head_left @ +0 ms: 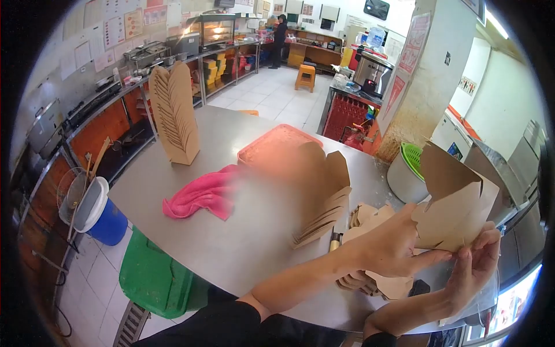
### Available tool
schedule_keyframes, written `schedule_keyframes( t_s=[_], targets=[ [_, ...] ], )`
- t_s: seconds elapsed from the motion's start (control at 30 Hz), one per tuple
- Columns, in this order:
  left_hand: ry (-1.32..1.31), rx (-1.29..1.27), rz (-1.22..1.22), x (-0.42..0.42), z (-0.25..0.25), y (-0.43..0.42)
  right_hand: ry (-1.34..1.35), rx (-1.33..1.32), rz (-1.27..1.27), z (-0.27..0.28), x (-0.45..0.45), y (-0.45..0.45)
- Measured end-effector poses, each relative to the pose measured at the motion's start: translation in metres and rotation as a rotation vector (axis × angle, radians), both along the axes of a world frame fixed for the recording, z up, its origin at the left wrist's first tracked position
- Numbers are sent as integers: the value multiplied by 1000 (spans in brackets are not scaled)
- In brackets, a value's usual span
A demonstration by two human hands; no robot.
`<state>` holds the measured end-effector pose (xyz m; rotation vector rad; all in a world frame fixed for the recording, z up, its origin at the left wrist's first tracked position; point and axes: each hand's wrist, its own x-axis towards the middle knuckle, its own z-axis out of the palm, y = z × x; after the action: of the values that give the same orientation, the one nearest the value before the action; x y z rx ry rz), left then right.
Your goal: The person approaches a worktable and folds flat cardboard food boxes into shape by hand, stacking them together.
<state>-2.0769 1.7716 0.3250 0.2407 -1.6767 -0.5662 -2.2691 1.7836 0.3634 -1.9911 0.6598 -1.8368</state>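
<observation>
At the right of the frame, the fingers of the left hand [399, 240] and right hand [474, 266] are clamped on one carton [457, 214]; steady, even pressure along its lower edge should keep the fold crisp. Below it lies one pile of card [370, 220], too overlapped to count. Beyond, the desk [231, 254] bears one centre stack [324, 220], one cloth [199, 196], one tray [248, 156], and, upper left, one upright stack [170, 110].

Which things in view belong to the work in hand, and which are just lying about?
Seem to belong:
- cardboard carton, between left hand and right hand
- cardboard pieces beneath
- upright carton stack

Apparently just about:
- pink cloth
- pink tray
- blue bucket
</observation>
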Motion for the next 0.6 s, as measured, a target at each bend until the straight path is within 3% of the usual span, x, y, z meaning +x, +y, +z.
schedule_keyframes(
  t_s=[0.27,0.37,0.43,0.6],
  targets=[
    [55,108,28,-4,-3,13,5,84,98,0,2,-5],
    [15,-142,212,-1,10,-1,-87,35,108,2,13,-4],
    [103,127,-57,-6,6,9,-132,8,88,-5,10,-6],
    [200,184,-138,-3,17,16,-153,-19,110,-1,26,-3]
  ],
)
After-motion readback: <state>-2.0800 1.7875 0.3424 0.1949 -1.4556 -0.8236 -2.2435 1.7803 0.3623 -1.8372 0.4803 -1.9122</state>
